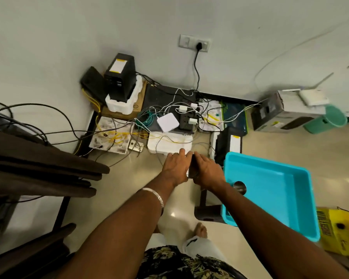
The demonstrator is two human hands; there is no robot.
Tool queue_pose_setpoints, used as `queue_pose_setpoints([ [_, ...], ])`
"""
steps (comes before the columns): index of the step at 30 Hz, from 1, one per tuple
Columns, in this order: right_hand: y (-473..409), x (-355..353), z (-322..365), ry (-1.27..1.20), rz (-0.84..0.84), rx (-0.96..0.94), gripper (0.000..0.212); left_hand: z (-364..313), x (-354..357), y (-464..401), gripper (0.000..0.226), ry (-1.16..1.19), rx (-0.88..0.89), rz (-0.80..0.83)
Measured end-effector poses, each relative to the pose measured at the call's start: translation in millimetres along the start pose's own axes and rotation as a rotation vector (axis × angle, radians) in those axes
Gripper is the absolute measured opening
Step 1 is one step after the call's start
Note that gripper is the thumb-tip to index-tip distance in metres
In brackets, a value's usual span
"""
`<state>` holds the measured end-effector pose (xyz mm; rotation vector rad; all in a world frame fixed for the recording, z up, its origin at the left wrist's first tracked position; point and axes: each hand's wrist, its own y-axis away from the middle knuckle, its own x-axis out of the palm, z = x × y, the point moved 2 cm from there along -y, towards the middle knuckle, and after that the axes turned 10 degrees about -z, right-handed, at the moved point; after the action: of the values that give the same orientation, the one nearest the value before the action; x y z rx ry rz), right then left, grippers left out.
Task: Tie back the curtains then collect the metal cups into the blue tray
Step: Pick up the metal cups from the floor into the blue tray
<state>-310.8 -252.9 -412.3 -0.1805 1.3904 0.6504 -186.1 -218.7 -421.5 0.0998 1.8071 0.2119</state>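
Both of my hands met over the floor, just left of the blue tray [290,200]. My left hand [176,168] and right hand [207,171] closed together round a metal cup [190,170]; only a narrow strip of it showed between the palms, so I could not tell which way up it sat. The fingers of both hands pointed away from me, toward the white foam block [169,144]. A second cup [240,187] lay on its side inside the tray, near its left wall, partly behind my right forearm. A bangle [155,196] circled my left wrist. Brown curtains [38,164] hung in folds at the left. Beyond my hands, cables [117,135], a white box [167,121] and a black unit [121,77] crowded the wall corner. A green bucket [328,119] stood far right.
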Motion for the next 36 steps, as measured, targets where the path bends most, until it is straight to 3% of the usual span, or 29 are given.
queue_pose_setpoints([
  [10,28.3,-9.6,-117.5,-0.020,-0.027,0.050,0.100,-114.5,17.3,-33.4,0.092,0.029,0.026,-0.015],
  [21,25.6,-9.1,-259.0,-0.150,0.041,-0.004,0.097,-223.7,69.6,-96.5,0.085,0.079,-0.100,-0.035],
  [28,-1.9,10.6,-301.3,-0.211,0.045,0.040,0.096,-241.2,100.8,-138.0,0.086,0.076,-0.133,-0.024],
  [36,-40.4,57.9,-327.0,-0.253,0.076,0.081,0.087,-231.3,143.9,-175.2,0.088,0.158,-0.174,0.141],
])
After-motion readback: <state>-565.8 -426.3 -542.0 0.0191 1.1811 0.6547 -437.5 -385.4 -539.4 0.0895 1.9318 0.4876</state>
